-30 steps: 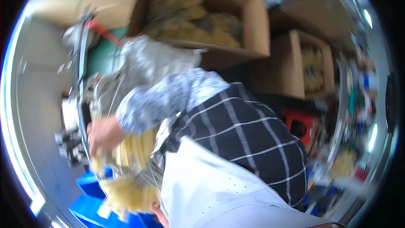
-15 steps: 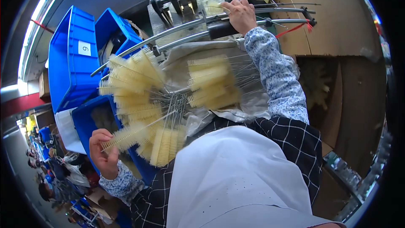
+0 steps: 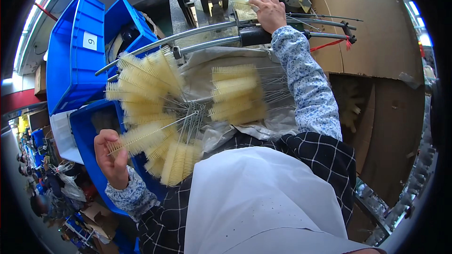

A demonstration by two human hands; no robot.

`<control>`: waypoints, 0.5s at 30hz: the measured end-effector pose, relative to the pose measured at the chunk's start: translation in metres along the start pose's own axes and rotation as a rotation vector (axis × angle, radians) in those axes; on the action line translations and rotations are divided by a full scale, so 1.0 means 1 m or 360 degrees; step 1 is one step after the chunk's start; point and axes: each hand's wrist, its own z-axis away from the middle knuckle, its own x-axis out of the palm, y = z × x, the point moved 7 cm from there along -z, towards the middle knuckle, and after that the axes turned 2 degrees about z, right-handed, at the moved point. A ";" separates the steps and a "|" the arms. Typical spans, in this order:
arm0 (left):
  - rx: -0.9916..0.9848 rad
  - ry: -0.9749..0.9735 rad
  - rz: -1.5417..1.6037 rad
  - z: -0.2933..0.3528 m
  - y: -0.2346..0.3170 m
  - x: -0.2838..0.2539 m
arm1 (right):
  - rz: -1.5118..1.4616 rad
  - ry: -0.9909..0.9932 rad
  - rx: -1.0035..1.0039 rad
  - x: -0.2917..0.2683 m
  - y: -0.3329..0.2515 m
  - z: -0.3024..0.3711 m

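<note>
Both our left hand (image 3: 112, 163) and the pale bristle brush (image 3: 143, 140) at it had shifted slightly up and leftward in view since half a second earlier, while our right hand (image 3: 272, 15) kept its place over the metal bars (image 3: 209, 43). We had the brush's tip between curled left fingers and thumb, though we could not tell whether they pinched it. The brush lay on a fan of brushes (image 3: 141, 107), near a blue bin (image 3: 84, 131), its wire stem (image 3: 176, 122) running inward. Our right fingers reached a small bristled piece (image 3: 241, 4) near the black sleeve (image 3: 254, 36); we could not tell whether they grasped it. For good handling, we judged a light hold at the tip best, sparing the bristles and keeping the stem clear of neighbouring wires (image 3: 190, 118).
</note>
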 end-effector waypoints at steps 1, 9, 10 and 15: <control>0.0003 0.0003 -0.0007 0.000 0.000 0.000 | -0.0001 0.0034 -0.0027 0.000 -0.001 0.001; -0.0018 0.0000 -0.0023 0.001 0.000 -0.002 | -0.0070 0.0190 -0.0146 0.001 -0.001 0.000; -0.0023 0.0002 -0.0041 0.001 -0.001 -0.002 | -0.0067 0.0201 -0.0154 0.001 -0.001 0.001; -0.0042 0.0015 -0.0087 0.000 -0.001 0.000 | -0.0052 0.0148 -0.0097 -0.001 0.000 0.002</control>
